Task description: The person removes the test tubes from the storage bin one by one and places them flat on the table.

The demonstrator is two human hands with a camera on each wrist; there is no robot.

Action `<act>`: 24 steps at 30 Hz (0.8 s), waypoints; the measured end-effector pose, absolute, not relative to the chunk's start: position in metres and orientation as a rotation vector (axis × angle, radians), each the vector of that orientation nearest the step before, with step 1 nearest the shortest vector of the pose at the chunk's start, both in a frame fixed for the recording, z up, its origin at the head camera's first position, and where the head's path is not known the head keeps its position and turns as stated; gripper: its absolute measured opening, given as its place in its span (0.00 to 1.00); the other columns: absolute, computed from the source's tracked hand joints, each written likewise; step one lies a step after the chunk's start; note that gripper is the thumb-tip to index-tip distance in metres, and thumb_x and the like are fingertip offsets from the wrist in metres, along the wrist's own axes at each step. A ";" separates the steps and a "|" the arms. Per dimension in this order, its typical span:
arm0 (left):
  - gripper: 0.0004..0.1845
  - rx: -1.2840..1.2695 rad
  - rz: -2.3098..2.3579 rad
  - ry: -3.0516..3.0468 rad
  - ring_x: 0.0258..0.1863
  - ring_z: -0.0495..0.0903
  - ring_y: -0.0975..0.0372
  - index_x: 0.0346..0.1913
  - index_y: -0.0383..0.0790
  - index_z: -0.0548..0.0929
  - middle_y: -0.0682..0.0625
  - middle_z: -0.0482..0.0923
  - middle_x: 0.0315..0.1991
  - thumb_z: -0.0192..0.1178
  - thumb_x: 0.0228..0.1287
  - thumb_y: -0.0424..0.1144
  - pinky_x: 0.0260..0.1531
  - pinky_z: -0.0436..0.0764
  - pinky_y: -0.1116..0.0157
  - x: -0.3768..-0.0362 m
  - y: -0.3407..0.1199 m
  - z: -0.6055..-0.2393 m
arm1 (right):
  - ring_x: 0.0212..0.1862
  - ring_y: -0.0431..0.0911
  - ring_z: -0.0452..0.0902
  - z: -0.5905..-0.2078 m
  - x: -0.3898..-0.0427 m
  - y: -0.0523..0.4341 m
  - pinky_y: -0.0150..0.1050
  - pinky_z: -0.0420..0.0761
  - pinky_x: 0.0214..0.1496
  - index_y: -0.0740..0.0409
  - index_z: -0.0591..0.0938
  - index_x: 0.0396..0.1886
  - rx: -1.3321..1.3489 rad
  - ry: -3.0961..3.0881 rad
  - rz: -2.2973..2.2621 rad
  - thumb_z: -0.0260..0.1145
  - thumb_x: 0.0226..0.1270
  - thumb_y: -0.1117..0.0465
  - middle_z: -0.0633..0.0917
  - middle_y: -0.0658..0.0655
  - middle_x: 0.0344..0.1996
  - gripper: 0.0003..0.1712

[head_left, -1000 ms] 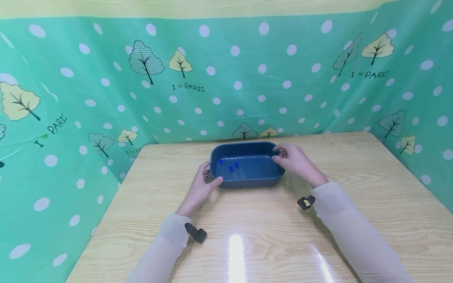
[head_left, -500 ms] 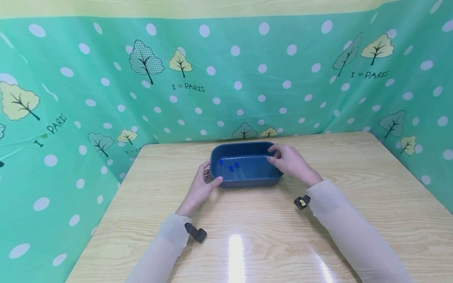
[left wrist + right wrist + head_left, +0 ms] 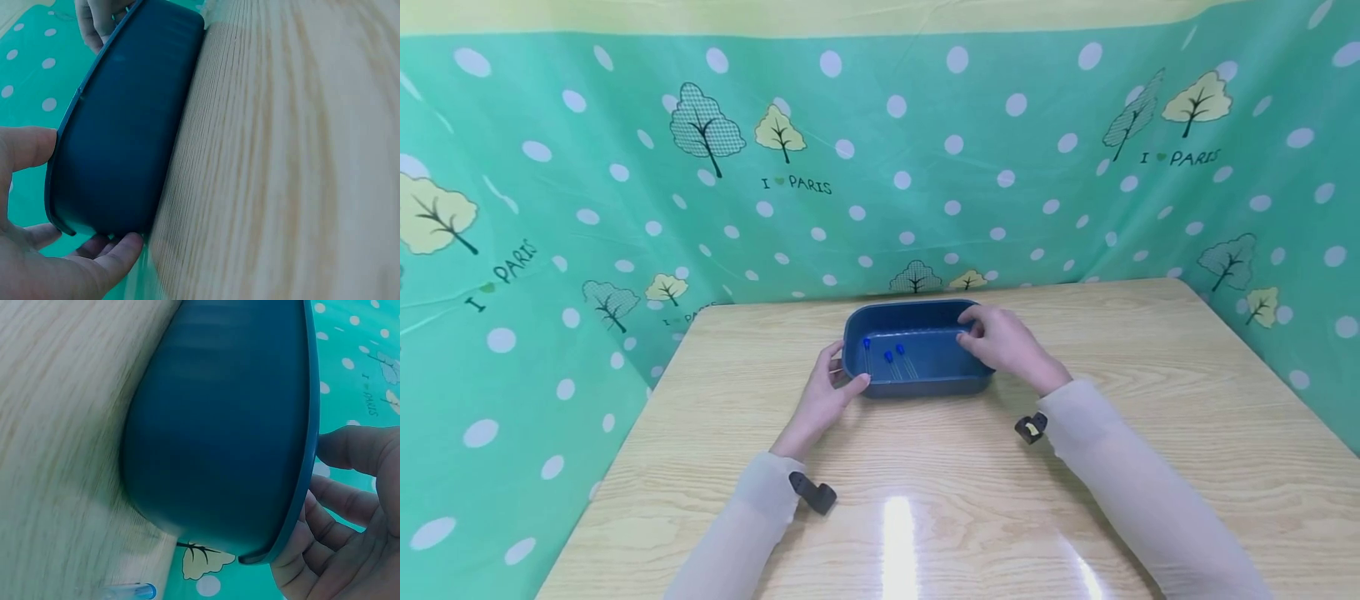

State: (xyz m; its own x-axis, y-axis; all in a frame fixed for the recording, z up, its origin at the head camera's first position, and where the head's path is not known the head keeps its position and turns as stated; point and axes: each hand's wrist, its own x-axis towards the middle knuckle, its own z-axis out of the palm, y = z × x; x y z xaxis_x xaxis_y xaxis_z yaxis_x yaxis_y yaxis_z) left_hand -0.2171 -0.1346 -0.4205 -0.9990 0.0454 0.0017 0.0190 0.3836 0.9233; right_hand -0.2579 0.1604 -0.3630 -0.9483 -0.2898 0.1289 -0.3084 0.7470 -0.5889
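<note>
The blue tray [image 3: 917, 379] is set on the wooden surface [image 3: 955, 492], toward its far edge and near the green dotted backdrop [image 3: 625, 125], and it is gripped at both short ends. The left hand [image 3: 827, 396] is curled about the left end, with the thumb laid on the near corner of the rim and the fingers wrapped behind the wall; in the left wrist view the same rim [image 3: 62, 134] is seen held between thumb and fingertips. The right hand [image 3: 1003, 342] is placed over the right end, its fingers hooked across the rim and partly inside; in the right wrist view the curled fingers [image 3: 340, 500] are seen just behind the rim.

Three small blue-headed pins [image 3: 887, 357] are seen lying on the tray floor, toward its left half, close together. A further blue-tipped item [image 3: 134, 591] is glimpsed at the bottom of the right wrist view, but where it lies cannot be told.

As for progress, the two-handed hold on the tray is judged to be established, while the tray itself appears to rest flat on the surface, neither lifted nor tilted. Any carrying, shifting or emptying of it is judged to be not yet done.
</note>
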 end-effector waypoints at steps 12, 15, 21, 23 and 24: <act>0.40 0.074 1.726 2.593 0.64 0.66 0.47 0.72 0.51 0.55 0.40 0.65 0.63 0.64 0.61 0.46 0.60 0.69 0.48 -0.218 -0.136 -0.423 | 0.28 0.45 0.75 -0.364 -0.259 0.152 0.39 0.76 0.28 0.60 0.78 0.55 0.501 -2.959 0.883 0.64 0.65 0.56 0.81 0.53 0.29 0.21; 0.40 0.082 1.724 2.594 0.64 0.66 0.47 0.73 0.51 0.55 0.40 0.64 0.64 0.64 0.61 0.46 0.60 0.69 0.48 -0.218 -0.136 -0.422 | 0.29 0.45 0.75 -0.366 -0.259 0.149 0.39 0.76 0.29 0.59 0.77 0.56 0.500 -2.973 0.883 0.64 0.66 0.56 0.81 0.53 0.31 0.22; 0.42 0.097 1.732 2.595 0.64 0.66 0.46 0.73 0.50 0.54 0.38 0.64 0.64 0.64 0.61 0.46 0.59 0.69 0.47 -0.218 -0.136 -0.422 | 0.31 0.45 0.76 -0.366 -0.258 0.142 0.38 0.77 0.30 0.59 0.77 0.57 0.523 -2.991 0.881 0.63 0.66 0.56 0.81 0.52 0.32 0.22; 0.42 0.100 1.733 2.595 0.64 0.66 0.46 0.73 0.50 0.54 0.38 0.64 0.64 0.65 0.60 0.46 0.60 0.69 0.47 -0.218 -0.136 -0.422 | 0.32 0.45 0.76 -0.367 -0.258 0.140 0.38 0.77 0.31 0.59 0.77 0.57 0.532 -2.995 0.884 0.63 0.66 0.56 0.81 0.52 0.33 0.22; 0.42 0.103 1.733 2.596 0.63 0.66 0.46 0.73 0.50 0.54 0.38 0.64 0.64 0.65 0.60 0.47 0.60 0.69 0.47 -0.218 -0.136 -0.422 | 0.32 0.45 0.76 -0.367 -0.257 0.139 0.38 0.77 0.31 0.59 0.77 0.56 0.532 -2.996 0.882 0.64 0.66 0.56 0.81 0.52 0.33 0.21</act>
